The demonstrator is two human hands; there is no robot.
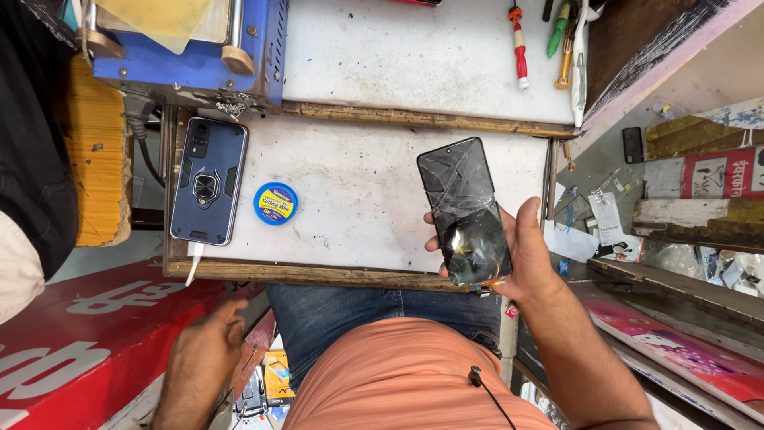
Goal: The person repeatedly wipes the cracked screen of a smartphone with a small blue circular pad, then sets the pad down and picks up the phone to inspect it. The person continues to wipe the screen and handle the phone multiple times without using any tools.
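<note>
Right hand grips a black smartphone with a badly cracked screen, upright over the white worktop's right edge. Left hand hangs low, fingers loosely curled, holding nothing. Blue-cased phone with ring holder and round blue wire spool lie on the worktop.

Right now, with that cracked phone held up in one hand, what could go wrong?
The right hand alone grips the cracked phone by its lower end, partly past the white worktop edge; a slip could drop it to the lap or floor. Its glass is shattered, so splinters may cut the fingers. The left hand is down by the red counter, too far off to steady it.
</note>
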